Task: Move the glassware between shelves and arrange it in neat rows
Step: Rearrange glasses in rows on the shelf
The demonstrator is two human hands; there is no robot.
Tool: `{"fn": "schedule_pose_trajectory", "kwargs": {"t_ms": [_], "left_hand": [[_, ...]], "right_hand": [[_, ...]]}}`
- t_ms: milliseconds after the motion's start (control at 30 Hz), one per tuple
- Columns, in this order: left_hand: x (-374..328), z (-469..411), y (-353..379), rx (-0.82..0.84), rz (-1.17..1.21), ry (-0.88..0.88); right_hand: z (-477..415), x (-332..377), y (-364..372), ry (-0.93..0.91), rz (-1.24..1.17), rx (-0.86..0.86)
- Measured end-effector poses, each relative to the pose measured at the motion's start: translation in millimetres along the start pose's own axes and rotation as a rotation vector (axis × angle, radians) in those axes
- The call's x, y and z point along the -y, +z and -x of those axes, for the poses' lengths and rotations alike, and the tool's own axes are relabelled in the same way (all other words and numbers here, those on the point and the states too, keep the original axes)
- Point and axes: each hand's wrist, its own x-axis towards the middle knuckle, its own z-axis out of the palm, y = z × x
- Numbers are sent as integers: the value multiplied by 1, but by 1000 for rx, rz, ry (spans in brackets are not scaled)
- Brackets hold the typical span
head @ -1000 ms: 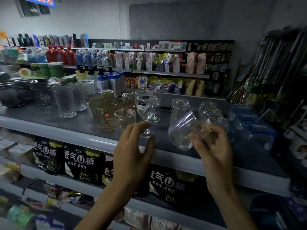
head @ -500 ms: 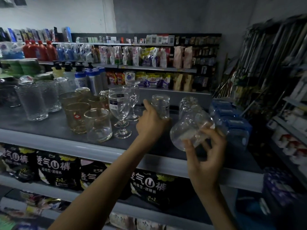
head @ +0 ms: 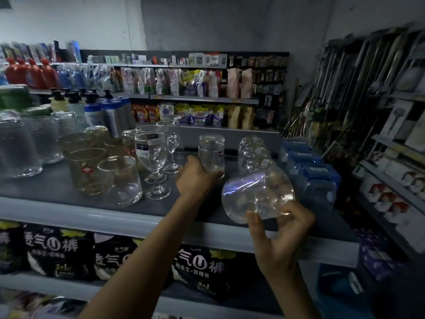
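Note:
My right hand [head: 279, 236] holds a clear tumbler [head: 257, 195] tipped on its side above the front of the grey shelf [head: 57, 187]. My left hand [head: 195, 178] grips the base of an upside-down clear glass [head: 211, 153] standing mid-shelf. Left of it stand two stemmed glasses [head: 151, 162], a short clear tumbler [head: 120, 179] and amber-tinted glasses [head: 86, 170]. Tall textured glasses [head: 18, 146] stand at the far left. More clear glasses [head: 251, 153] lie stacked behind the tipped tumbler.
Blue-wrapped packs [head: 310, 171] fill the shelf's right end. Dark packaged goods [head: 195, 270] sit on the shelf below. Bottles [head: 103, 116] and packets line the back shelves. Mops and poles [head: 358, 88] lean at the right beside a side rack of boxes [head: 391, 203].
My left hand left the stemmed glass, moved right and took hold of the upside-down glass. My right hand kept the tipped tumbler, lowering it slightly toward the shelf front.

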Motion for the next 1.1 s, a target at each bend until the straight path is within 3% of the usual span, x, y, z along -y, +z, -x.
{"fn": "schedule_pose_trajectory", "kwargs": {"t_ms": [267,500,667,767,900,1100], "left_hand": [[3,-2,-1,62,101,5],[-7,6,-14,71,549,-22],[5,-9,-2,107,729,-8],[-10,17,-27,43,632,107],[-16,29,-41,-64,277,332],[-17,35,-53,-105,-38,406]], "right_hand": [[9,-10,0,-73,26,22],[9,-8,4,-37,11,-21],[9,-8,7,-72,-26,3],[8,-5,7,-52,-49,1],[10,-8,6,-38,-4,-7],[12,-15,4,-20,18,-5]]}}
